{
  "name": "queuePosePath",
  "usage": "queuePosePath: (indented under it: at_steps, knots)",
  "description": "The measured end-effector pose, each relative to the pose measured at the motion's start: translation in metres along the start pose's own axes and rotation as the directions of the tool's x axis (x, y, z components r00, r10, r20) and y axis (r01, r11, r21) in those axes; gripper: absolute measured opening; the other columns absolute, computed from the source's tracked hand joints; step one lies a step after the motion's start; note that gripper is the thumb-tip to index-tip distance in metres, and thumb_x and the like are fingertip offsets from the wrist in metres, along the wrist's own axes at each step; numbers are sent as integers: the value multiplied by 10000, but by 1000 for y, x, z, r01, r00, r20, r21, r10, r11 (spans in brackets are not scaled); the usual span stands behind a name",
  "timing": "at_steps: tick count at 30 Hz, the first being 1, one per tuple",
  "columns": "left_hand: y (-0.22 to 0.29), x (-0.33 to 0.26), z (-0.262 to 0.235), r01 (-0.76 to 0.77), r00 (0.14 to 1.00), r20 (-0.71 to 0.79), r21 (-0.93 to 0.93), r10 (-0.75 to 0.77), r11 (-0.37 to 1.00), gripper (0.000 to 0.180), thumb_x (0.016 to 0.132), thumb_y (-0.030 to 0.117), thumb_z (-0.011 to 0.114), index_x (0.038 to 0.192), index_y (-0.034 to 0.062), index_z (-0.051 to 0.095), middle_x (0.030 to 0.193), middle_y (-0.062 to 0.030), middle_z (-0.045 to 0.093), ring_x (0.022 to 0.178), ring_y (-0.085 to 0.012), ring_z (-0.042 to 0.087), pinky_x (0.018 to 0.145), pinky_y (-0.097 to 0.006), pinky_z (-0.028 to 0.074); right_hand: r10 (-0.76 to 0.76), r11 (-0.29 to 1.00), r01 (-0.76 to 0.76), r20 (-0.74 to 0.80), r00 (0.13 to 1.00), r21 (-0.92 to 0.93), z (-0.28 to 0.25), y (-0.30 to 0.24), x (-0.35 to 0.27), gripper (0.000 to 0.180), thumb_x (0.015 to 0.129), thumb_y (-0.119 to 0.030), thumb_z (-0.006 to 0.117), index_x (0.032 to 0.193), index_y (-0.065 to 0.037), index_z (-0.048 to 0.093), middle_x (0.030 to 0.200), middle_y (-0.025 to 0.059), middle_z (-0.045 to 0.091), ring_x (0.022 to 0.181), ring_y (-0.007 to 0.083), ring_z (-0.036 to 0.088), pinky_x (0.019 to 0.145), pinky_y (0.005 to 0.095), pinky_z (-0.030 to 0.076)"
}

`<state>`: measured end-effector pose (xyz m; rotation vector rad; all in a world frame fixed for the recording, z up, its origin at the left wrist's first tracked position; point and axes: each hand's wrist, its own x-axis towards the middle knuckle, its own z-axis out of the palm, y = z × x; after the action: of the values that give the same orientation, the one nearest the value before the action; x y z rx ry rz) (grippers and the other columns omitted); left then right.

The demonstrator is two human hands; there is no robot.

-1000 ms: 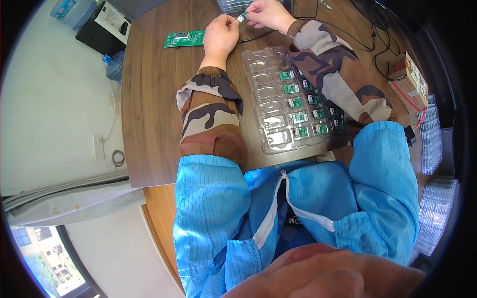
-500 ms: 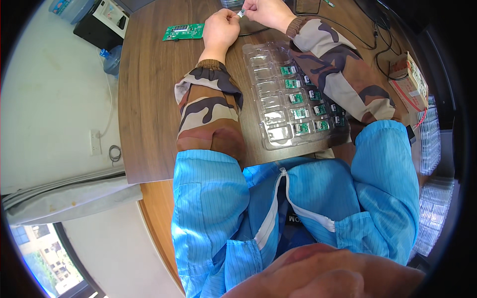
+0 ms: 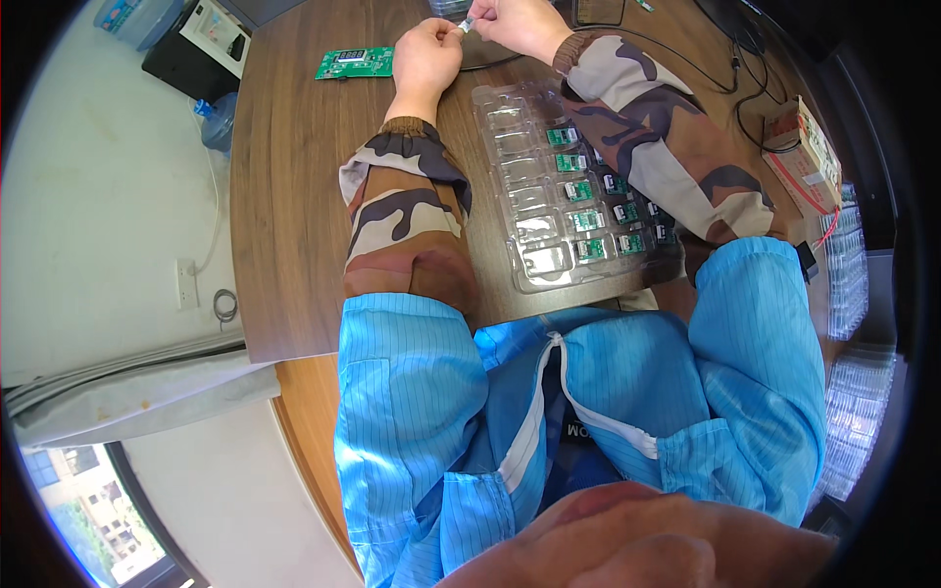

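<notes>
My left hand point(image 3: 427, 61) and my right hand point(image 3: 522, 27) meet near the far edge of the table, fingertips pinched together. Between them is a small whitish-green piece point(image 3: 466, 24), which looks like a small circuit board; the fingers cover most of it. Just left of my left hand lies a larger green circuit board point(image 3: 355, 64) with a digit display. Below my right forearm sits a clear plastic tray point(image 3: 525, 201) with several small green circuit boards point(image 3: 586, 220) in its pockets. The left column of pockets holds none, and my right sleeve hides part of the tray.
A dark cable point(image 3: 676, 65) runs across the wooden table point(image 3: 294, 196) toward the right. At the right edge stands a cardboard box point(image 3: 804, 162) with a red wire. Stacks of clear trays point(image 3: 851, 421) are beyond it. A clear container point(image 3: 451, 8) sits at the far edge.
The view has shifted slightly, so everything sits a little further left. Both hands stay pinched together around the small piece, which is turned slightly; the boards and tray look unmoved.
</notes>
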<state>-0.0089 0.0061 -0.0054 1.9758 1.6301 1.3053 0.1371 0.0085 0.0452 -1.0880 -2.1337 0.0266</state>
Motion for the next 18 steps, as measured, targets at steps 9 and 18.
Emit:
queuePosePath:
  at_steps: [9,18]
  knots:
    - [4,2,5,15,1000,-6,-148,-16,989,168,735,234,582,778,75,618,720,-72,621,697,-226,593,643,-321,459,-62,994,38,226,972,107,-106,27,-57,184,833,-150,528,936,-3,566,864,84,598,769,129,565,667,268,452]
    - [-5,1,4,-48,999,-21,-124,46,991,195,744,215,597,818,35,612,662,-57,606,600,-140,568,601,-260,450,708,395,-261,110,698,-881,-277,13,-272,217,727,-110,552,936,-52,563,920,132,568,795,317,565,654,380,462]
